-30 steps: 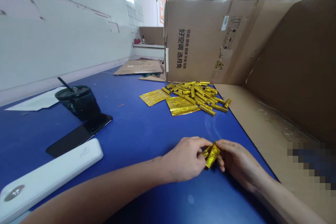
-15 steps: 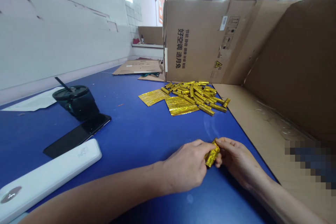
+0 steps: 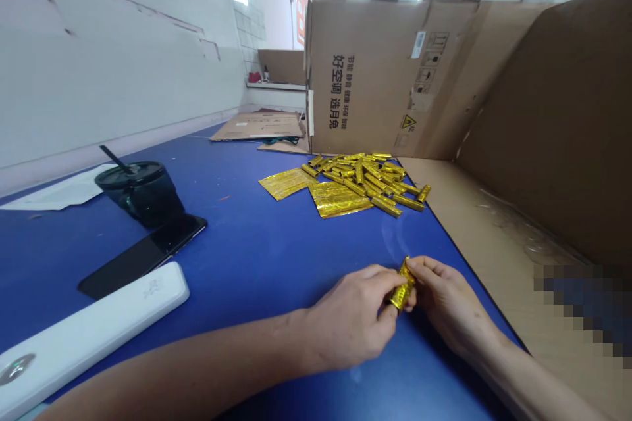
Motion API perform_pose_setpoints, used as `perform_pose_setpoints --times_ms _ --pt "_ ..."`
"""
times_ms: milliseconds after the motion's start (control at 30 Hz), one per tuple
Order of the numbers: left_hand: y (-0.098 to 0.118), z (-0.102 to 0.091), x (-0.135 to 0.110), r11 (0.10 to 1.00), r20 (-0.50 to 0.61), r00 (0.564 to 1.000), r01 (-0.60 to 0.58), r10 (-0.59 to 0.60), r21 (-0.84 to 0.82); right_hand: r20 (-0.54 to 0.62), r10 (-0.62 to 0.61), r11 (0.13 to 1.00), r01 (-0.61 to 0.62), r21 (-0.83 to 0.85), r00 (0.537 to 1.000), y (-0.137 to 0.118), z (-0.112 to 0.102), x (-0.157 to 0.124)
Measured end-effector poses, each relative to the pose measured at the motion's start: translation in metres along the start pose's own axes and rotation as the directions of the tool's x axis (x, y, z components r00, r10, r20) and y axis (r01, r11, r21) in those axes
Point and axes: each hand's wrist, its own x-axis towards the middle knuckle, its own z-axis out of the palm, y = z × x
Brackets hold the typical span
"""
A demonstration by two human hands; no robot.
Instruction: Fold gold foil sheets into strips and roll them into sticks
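Note:
A shiny gold foil tube (image 3: 403, 289) is held between my two hands, just above the blue table (image 3: 276, 250). My left hand (image 3: 358, 316) pinches its lower end, with the fingers bent around it. At the upper end, the thumb and fingers of my right hand (image 3: 442, 293) close on the tube. Some fingertips are hidden behind it. Farther off lies a loose pile of similar gold tubes (image 3: 375, 177). Two flat gold foil sheets sit at its left, a nearer foil sheet (image 3: 338, 200) and a farther foil sheet (image 3: 284, 183).
On the left stand a dark lidded cup (image 3: 143, 194) with a straw, a black phone (image 3: 143, 256) and a long white case (image 3: 99, 329). A large cardboard box (image 3: 375, 72) rises behind the pile, and cardboard (image 3: 553, 99) walls the right side. Flat cardboard (image 3: 257, 125) lies at the back.
My left fingers have shifted on the gold tube, the thumb now near its lower end. The tube has turned slightly in my hands. The pile and sheets lie unchanged.

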Motion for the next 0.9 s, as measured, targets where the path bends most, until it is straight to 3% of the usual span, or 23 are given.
perform_pose_setpoints --times_ms 233,400,533,667,900 --pt "-0.003 0.005 0.001 0.975 -0.074 0.986 0.135 -0.15 -0.174 -0.056 -0.038 0.999 0.038 -0.005 0.998 0.0 -0.001 0.0" --pt "-0.01 0.011 0.001 0.952 -0.132 0.956 0.233 -0.261 -0.198 -0.077 -0.087 0.996 0.088 0.006 0.993 0.001 0.001 -0.001" --pt "-0.012 0.011 0.002 0.955 -0.175 0.947 0.24 -0.27 -0.174 -0.108 -0.119 0.99 0.126 0.063 0.987 -0.001 0.002 -0.001" --pt "-0.015 0.009 0.004 0.958 -0.233 0.934 0.238 -0.27 -0.159 -0.088 -0.084 0.995 0.089 0.051 0.993 -0.002 0.002 -0.002" --pt "-0.024 0.01 0.006 0.921 -0.22 0.901 0.331 -0.373 -0.206 -0.033 -0.104 0.994 0.105 0.025 0.994 0.0 0.001 -0.004"
